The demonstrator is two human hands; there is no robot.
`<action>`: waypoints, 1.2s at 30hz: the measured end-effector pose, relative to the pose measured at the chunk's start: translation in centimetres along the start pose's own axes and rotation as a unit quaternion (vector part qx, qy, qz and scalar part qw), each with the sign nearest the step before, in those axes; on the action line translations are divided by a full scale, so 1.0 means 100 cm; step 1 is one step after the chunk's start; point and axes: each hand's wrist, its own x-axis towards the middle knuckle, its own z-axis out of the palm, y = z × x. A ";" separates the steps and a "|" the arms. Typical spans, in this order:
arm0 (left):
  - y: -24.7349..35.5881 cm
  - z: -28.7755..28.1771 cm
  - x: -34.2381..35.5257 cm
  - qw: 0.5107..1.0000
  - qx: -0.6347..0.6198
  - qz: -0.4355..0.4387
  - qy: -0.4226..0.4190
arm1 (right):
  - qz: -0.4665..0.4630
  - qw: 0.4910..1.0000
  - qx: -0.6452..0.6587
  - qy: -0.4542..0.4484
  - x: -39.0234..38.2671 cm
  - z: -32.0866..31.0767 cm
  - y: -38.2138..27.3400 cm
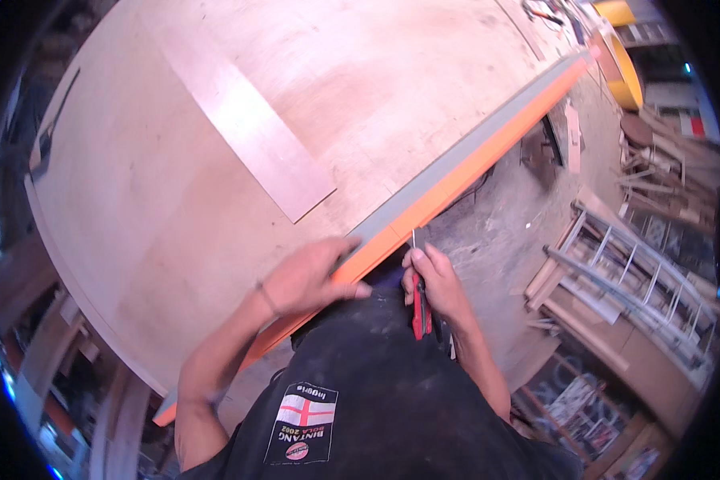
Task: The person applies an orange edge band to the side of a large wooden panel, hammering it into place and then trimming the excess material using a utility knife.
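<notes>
My right hand (438, 280) is closed around a red utility knife (421, 314). The thin blade points up, close to the outer face of a long strip, orange on its side and grey on top (424, 210). This strip runs slantwise along the near edge of a large pale wooden panel (216, 184). Slightly blurred, my left hand (308, 276) lies over the strip with fingers and thumb apart. Its fingers reach toward the grey top, while the thumb stretches across the orange side. A bracelet circles that wrist.
A flat pale board (248, 120) lies on the panel. Tools (544, 14) rest at its far right corner. To the right are a metal ladder-like frame (628, 256), stacked wood (656, 160) and a yellow curved piece (626, 72). Planks (112, 416) stand at the lower left.
</notes>
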 end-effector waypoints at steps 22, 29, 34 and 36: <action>0.007 0.099 -0.047 0.986 0.094 -0.092 0.104 | 0.062 0.991 0.051 0.108 -0.014 -0.002 0.011; 0.014 0.128 -0.048 0.985 0.094 -0.085 0.121 | 0.029 0.989 0.086 0.116 -0.026 -0.012 0.031; 0.022 0.140 -0.054 0.978 0.112 -0.084 0.156 | -0.007 0.991 0.089 0.099 -0.031 -0.019 0.042; 0.025 0.147 -0.058 0.973 0.120 -0.091 0.172 | -0.005 0.993 0.072 0.091 -0.037 -0.023 0.047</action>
